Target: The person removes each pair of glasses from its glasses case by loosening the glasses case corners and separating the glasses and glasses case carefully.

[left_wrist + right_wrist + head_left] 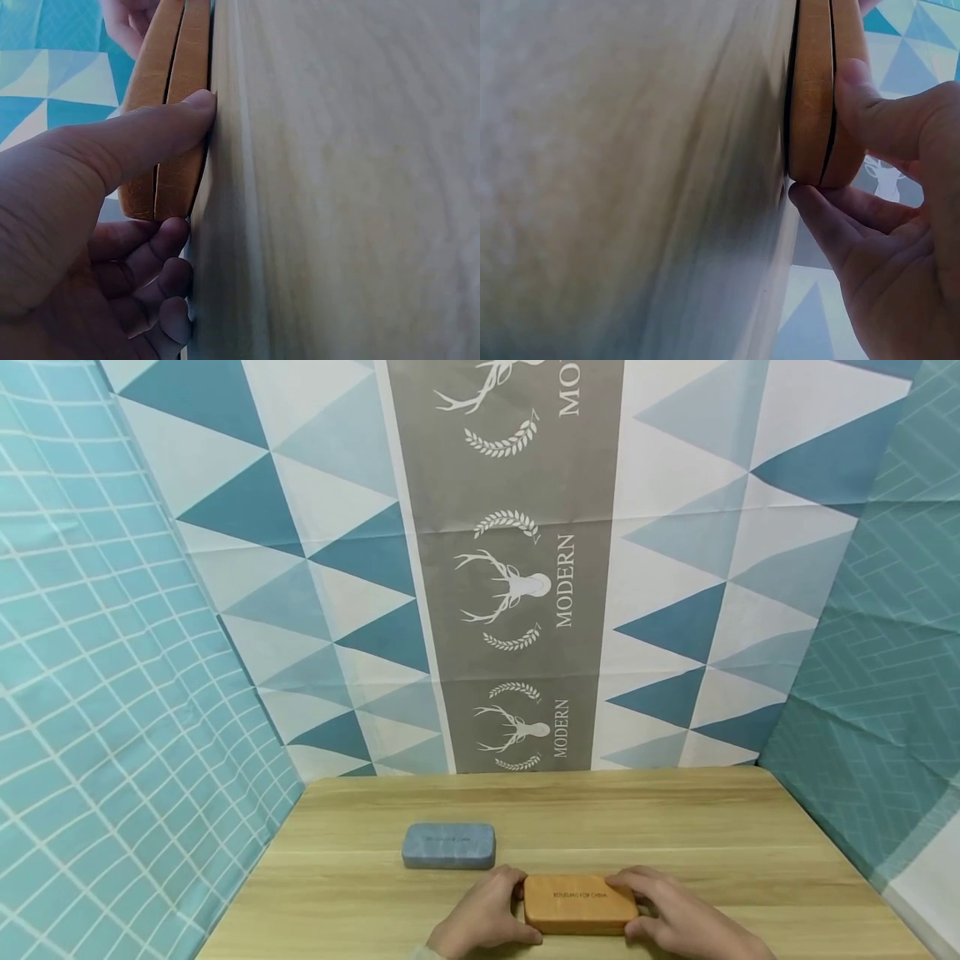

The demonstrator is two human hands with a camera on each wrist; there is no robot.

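An orange glasses case (pixel 579 906) with dark lettering on its lid lies flat on the wooden table near the front. My left hand (pixel 483 912) grips its left end, the thumb along the front side and the fingers round the end. At the opposite end my right hand (pixel 678 917) holds the case between thumb and fingers. Both wrist views show the case (pixel 180 176) edge-on, its lid and base meeting along a dark seam. In the right wrist view the thumb presses the lid half and a fingertip touches the end of the case (pixel 810 142).
Behind and left of the orange case, a grey-blue glasses case (pixel 448 846) lies on the table (pixel 637 818). Patterned cloth walls (pixel 517 610) rise at the table's back and along both sides.
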